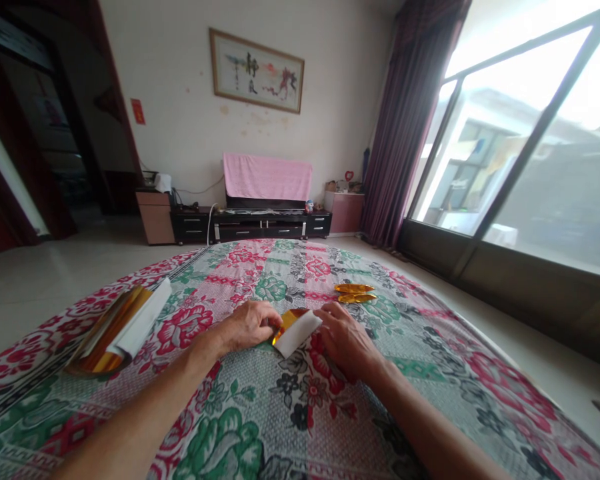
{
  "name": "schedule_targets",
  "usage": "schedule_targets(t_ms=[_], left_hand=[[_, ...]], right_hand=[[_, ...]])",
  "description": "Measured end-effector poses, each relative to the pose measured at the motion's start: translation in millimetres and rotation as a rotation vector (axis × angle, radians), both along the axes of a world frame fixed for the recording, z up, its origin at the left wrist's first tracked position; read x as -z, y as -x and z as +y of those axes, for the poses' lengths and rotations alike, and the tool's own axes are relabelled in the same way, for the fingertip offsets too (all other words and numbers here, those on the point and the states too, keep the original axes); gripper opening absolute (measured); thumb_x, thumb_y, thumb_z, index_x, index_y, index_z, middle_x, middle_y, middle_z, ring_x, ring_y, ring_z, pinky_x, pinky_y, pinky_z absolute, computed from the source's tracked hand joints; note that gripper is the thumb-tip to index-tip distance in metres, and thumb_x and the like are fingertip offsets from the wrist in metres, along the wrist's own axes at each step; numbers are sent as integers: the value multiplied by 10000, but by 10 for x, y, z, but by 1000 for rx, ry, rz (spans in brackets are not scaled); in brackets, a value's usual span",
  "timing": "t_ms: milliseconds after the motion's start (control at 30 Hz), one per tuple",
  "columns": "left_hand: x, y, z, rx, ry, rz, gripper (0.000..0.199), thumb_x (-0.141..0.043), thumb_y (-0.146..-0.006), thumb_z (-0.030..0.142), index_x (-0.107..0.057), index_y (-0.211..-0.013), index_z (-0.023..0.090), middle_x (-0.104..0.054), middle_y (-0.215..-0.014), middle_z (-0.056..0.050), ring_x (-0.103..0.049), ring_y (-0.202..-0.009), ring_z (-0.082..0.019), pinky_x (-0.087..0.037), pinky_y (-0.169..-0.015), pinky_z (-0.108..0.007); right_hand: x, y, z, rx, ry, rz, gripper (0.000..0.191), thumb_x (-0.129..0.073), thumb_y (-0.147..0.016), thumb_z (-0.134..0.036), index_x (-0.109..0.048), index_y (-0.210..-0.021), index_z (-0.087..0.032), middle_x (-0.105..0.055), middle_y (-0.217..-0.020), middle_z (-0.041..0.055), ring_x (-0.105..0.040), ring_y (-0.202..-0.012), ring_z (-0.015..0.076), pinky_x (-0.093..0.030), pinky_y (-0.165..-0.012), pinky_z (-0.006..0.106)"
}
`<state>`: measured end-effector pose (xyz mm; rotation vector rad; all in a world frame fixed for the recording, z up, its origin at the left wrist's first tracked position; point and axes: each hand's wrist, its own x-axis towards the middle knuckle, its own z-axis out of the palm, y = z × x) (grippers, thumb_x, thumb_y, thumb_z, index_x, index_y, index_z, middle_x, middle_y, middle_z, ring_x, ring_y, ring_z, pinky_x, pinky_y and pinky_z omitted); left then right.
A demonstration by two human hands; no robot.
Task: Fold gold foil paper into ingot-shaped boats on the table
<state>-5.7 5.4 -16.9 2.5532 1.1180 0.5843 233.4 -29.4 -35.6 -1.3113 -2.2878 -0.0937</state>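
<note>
A sheet of gold foil paper [297,332] with a white back lies between my hands, partly folded or curled over so that both sides show. My left hand [250,325] is closed, with thumb and fingers pinching its left edge. On the other side, my right hand [344,335] has its bent fingers closed at the sheet's upper right corner; the fingertips are partly hidden. Beyond my right hand rest two folded gold paper pieces [355,289], long and pointed at the ends, side by side. To the left lies a curled stack of gold paper [117,333], its white backs partly showing.
A flowered cloth [220,443] covers the round-edged table. Across the room stands a low black cabinet [273,227] bearing a screen draped with a pink cloth [267,175]. Large windows [525,153] and a purple curtain [400,127] are at the right.
</note>
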Motion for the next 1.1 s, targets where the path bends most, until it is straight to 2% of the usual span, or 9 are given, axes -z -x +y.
schedule_targets(t_ms=[67,133,200,267,367,633,833,1000,1100], left_hand=[[11,-22,-4,-5,-9,-3,231,-506,-687,159,-672,-845,191,-616,-757,5,-534,-651,-91,-401,-620,-187],[34,-36,0,-12,-19,-25,267,-510,-693,175,-645,-922,198,-599,-717,18,-517,-618,-85,-387,-590,-181],[64,-44,7,-17,-36,-42,270,-516,-705,197,-627,-951,200,-586,-693,25,-509,-608,-87,-384,-584,-184],[94,-49,9,-23,-56,-45,215,-525,-707,207,-631,-894,193,-587,-707,18,-514,-625,-94,-392,-595,-192],[119,-61,-1,-56,-63,-52,165,-543,-687,195,-624,-831,183,-597,-734,10,-525,-641,-101,-403,-604,-199],[112,-85,-29,4,-55,-66,139,-558,-736,237,-688,-779,212,-609,-788,-1,-547,-721,-112,-418,-660,-207],[109,-83,-32,14,-45,-42,121,-586,-715,268,-690,-740,211,-592,-793,-3,-538,-732,-115,-409,-659,-204],[87,-83,-38,2,-3,-24,122,-584,-684,251,-679,-754,220,-578,-820,2,-530,-748,-116,-406,-670,-203],[69,-88,-48,0,16,-5,134,-568,-681,241,-675,-759,221,-570,-828,1,-529,-766,-122,-407,-689,-213]], right_hand=[[9,2,7,44,-28,16,365,-436,-812,-118,-519,-1160,-187,-496,-1125,103,-478,-1004,200,-416,-864,345],[-7,31,-14,19,-45,25,401,-467,-783,-114,-510,-1174,-199,-482,-1174,100,-455,-1054,216,-399,-898,381],[-44,86,-61,-92,-42,26,423,-493,-751,-101,-518,-1159,-212,-486,-1200,82,-444,-1082,214,-372,-932,397],[-85,156,-120,-223,-11,21,413,-488,-733,-76,-541,-1118,-219,-529,-1152,58,-463,-1059,193,-373,-926,373],[-117,244,-192,-310,47,9,373,-487,-716,-75,-573,-1051,-216,-581,-1060,47,-495,-996,185,-385,-896,358],[-102,261,-199,-353,107,34,299,-480,-762,-99,-582,-1019,-213,-614,-991,39,-532,-904,162,-408,-832,318],[-92,272,-203,-327,105,47,120,-516,-780,-153,-592,-863,-194,-629,-902,27,-548,-858,157,-410,-815,313],[-65,274,-189,-351,103,111,155,-464,-810,-136,-609,-806,-190,-628,-885,34,-555,-839,142,-422,-799,297],[-35,294,-171,-309,101,171,145,-476,-821,-162,-617,-792,-178,-622,-883,42,-554,-837,142,-428,-791,296]])
